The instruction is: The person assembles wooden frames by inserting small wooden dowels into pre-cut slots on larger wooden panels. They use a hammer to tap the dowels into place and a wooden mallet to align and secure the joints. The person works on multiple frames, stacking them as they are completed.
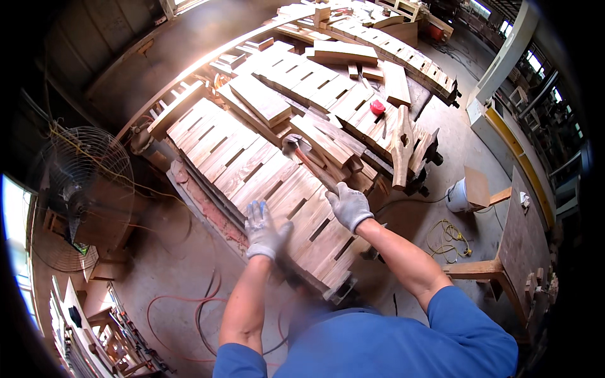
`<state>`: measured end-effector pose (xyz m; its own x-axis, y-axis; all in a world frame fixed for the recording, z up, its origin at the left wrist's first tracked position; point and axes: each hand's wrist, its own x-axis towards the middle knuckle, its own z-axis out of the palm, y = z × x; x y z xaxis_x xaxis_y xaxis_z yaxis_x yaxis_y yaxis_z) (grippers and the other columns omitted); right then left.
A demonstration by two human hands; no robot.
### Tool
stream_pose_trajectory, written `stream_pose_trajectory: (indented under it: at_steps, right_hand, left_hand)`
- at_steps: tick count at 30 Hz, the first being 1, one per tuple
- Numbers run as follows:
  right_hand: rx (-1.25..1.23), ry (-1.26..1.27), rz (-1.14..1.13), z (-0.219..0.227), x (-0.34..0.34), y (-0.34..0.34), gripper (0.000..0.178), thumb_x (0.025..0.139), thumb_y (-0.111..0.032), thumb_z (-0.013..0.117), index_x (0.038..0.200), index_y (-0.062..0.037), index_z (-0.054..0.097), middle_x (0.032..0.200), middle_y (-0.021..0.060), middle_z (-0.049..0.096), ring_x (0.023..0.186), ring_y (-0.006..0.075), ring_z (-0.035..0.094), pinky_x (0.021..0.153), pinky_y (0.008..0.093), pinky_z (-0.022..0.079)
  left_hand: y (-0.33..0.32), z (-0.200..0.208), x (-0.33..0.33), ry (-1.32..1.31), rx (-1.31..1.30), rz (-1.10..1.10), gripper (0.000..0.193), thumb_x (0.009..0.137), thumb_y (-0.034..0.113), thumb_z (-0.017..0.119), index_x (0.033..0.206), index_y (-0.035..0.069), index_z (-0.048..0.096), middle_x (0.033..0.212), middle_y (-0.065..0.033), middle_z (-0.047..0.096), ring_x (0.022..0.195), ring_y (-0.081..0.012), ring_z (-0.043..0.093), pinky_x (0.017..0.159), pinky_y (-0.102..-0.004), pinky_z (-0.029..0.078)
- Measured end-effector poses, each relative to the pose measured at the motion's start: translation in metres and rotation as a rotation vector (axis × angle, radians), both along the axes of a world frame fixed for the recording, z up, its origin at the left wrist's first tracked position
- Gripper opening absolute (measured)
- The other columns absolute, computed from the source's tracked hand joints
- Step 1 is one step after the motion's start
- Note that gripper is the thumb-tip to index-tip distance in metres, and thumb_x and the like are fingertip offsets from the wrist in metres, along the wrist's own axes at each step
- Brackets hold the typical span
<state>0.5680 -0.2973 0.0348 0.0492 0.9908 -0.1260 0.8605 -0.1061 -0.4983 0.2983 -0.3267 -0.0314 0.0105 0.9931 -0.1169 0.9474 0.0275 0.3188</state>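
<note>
In front of me a long panel of pale wooden strips (pixel 277 189), with short dark slots between them, lies on a bench. My left hand (pixel 265 233), in a grey-white glove, rests on the panel's left edge with the fingers stretched out. My right hand (pixel 350 206), gloved the same way, is closed around the handle of a hammer (pixel 306 162). The hammer points away from me over the panel's right side. Its head looks metallic, though its exact shape is hard to make out.
Loose boards (pixel 261 101) lie on and between the panels. A second slotted panel (pixel 353 104) runs alongside on the right, with a red round object (pixel 377 107) on it. A wire-cage fan (pixel 85 183) stands left, hoses (pixel 201 302) cross the floor, and a white bucket (pixel 458 196) stands right.
</note>
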Motion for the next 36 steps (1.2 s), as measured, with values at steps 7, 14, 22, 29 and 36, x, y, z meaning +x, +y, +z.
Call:
stream_pose_trajectory:
  at_steps: [7, 14, 22, 29, 36]
  right_hand:
    - [-0.138, -0.101, 0.026, -0.016, -0.006, 0.011, 0.044, 0.106, -0.045, 0.058, 0.118, -0.0028, 0.06, 0.104, 0.0288, 0.075, 0.1, 0.0475, 0.073, 0.09, 0.0587, 0.054]
    - [-0.08, -0.105, 0.028, -0.025, -0.006, -0.007, 0.044, 0.106, -0.046, 0.057, 0.118, -0.0035, 0.062, 0.099, 0.0283, 0.075, 0.096, 0.0476, 0.074, 0.087, 0.0589, 0.055]
    - [-0.082, -0.132, 0.057, -0.024, -0.009, -0.019, 0.046, 0.106, -0.045, 0.057, 0.12, -0.0017, 0.061, 0.102, 0.0292, 0.075, 0.099, 0.049, 0.073, 0.089, 0.0591, 0.055]
    - [-0.194, -0.18, 0.067, -0.005, -0.014, -0.007, 0.046, 0.106, -0.046, 0.058, 0.124, -0.0034, 0.061, 0.11, 0.0292, 0.076, 0.107, 0.0473, 0.073, 0.095, 0.0572, 0.055]
    - [-0.144, -0.062, 0.038, -0.019, -0.014, -0.014, 0.052, 0.105, -0.049, 0.058, 0.122, 0.0002, 0.064, 0.11, 0.0325, 0.073, 0.109, 0.0509, 0.07, 0.097, 0.0581, 0.053]
  left_hand:
    - [0.003, 0.004, 0.001, 0.001, -0.032, 0.009, 0.113, 0.091, 0.068, 0.069, 0.169, -0.001, 0.025, 0.177, -0.0256, 0.018, 0.166, -0.0418, 0.011, 0.133, -0.0536, 0.013]
    - [0.005, 0.002, 0.001, 0.01, -0.069, 0.01, 0.113, 0.092, 0.068, 0.067, 0.17, -0.001, 0.022, 0.178, -0.0256, 0.015, 0.166, -0.0422, 0.009, 0.133, -0.0525, 0.01]
    - [0.003, -0.002, -0.002, 0.003, -0.103, 0.003, 0.115, 0.093, 0.071, 0.063, 0.171, 0.0, 0.017, 0.179, -0.0245, 0.009, 0.167, -0.0409, 0.004, 0.133, -0.0537, 0.009]
    - [-0.008, 0.011, 0.008, 0.083, -0.125, -0.004, 0.104, 0.101, 0.07, 0.05, 0.171, 0.0, 0.018, 0.181, -0.0191, 0.008, 0.168, -0.0354, 0.001, 0.133, -0.0551, 0.001]
    - [-0.064, -0.001, 0.037, 0.043, -0.091, -0.129, 0.101, 0.102, 0.068, 0.049, 0.17, -0.001, 0.021, 0.179, -0.0206, 0.015, 0.167, -0.0379, 0.006, 0.132, -0.0591, 0.003]
